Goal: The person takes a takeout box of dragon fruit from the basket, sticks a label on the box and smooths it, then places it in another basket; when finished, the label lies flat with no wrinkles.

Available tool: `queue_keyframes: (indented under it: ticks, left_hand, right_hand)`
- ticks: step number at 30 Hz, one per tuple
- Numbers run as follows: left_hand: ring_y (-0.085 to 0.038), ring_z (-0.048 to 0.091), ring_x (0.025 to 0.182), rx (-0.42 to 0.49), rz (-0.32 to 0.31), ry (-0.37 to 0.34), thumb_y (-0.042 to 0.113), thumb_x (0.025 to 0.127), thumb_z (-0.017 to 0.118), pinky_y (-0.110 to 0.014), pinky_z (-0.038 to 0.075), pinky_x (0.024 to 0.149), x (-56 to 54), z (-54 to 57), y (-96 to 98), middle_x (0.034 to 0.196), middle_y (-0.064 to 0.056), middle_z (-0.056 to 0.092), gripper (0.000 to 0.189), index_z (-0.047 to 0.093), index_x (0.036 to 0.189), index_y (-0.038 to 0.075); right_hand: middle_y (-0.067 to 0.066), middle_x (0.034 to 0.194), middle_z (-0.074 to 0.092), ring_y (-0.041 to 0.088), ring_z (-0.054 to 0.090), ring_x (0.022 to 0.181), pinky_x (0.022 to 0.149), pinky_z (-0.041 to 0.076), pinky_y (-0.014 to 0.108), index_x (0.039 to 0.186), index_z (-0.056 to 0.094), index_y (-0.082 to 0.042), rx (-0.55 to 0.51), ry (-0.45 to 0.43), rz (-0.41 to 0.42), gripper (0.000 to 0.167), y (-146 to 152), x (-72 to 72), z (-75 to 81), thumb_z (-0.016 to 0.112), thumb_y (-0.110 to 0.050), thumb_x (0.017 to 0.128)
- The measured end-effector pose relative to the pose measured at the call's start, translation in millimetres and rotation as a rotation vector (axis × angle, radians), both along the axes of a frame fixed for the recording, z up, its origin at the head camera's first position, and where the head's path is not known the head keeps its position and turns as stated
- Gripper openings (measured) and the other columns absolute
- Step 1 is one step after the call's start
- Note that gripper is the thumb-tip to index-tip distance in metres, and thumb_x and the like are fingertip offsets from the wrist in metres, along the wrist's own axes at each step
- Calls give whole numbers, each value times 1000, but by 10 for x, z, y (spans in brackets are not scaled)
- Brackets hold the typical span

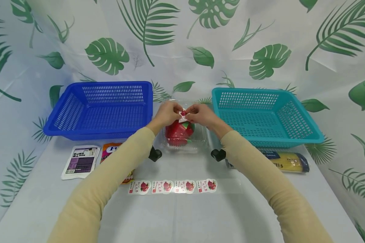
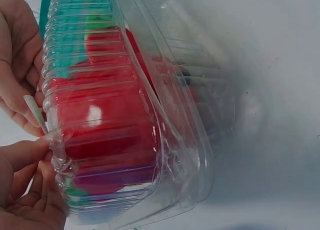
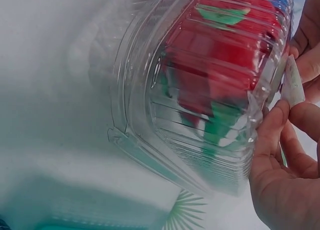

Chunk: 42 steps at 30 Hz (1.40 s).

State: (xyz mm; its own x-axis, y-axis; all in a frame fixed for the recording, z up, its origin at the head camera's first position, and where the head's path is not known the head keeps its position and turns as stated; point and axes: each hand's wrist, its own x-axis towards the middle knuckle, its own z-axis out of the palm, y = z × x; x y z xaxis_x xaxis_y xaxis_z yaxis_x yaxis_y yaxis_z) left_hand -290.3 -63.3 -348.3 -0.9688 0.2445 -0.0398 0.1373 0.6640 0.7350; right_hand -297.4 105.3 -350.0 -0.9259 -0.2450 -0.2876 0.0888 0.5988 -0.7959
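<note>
A small white label (image 1: 183,116) with a red fruit print stands over the clear plastic clamshell box (image 1: 200,136). My left hand (image 1: 166,114) pinches its left side, and my right hand (image 1: 203,115) pinches the right side between thumb and finger. In the right wrist view the label (image 3: 293,85) is bent and lies close against the box's top. Red and green fruit-like pieces (image 1: 177,132) show through the ribbed plastic (image 2: 105,110). Nearer on the table lies a clear backing strip (image 1: 229,186) with several matching labels (image 1: 167,186) in a row.
A blue basket (image 1: 98,135) stands left of the box and a teal basket (image 1: 267,140) right of it. A white-and-purple packet (image 1: 81,162) and an orange bag (image 1: 111,148) lie at left. A yellow pasta pack (image 1: 289,162) lies before the teal basket.
</note>
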Motion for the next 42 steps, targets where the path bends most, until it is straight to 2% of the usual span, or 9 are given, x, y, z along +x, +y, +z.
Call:
queue_keyframes:
  ticks: [23, 31, 42]
  left_hand:
    - [-22, 58, 95, -48, 13, 32, 4, 89, 67, -32, 50, 85, 23, 11, 13, 104, -12, 67, 27, 68, 116, 0]
    - [-22, 58, 96, -39, 21, 25, 4, 90, 67, -32, 50, 85, 39, 3, 20, 105, -12, 66, 28, 67, 117, 0]
    - [-26, 58, 106, -84, 15, 33, 7, 89, 68, -35, 49, 92, 10, -15, 12, 114, -14, 66, 30, 67, 119, 0]
  right_hand:
    - [15, 118, 58, 29, 56, 106, 97, 49, 42, 123, 56, -3, -14, 11, -1, 31, -6, 31, -6, 65, -15, 95]
    - [14, 117, 58, 28, 56, 105, 96, 49, 41, 121, 57, -4, -27, 6, -12, 28, -10, 17, -30, 64, -15, 95]
    - [14, 117, 57, 29, 55, 106, 95, 50, 40, 121, 57, -4, 12, 7, -23, 32, -23, 26, -23, 67, -15, 93]
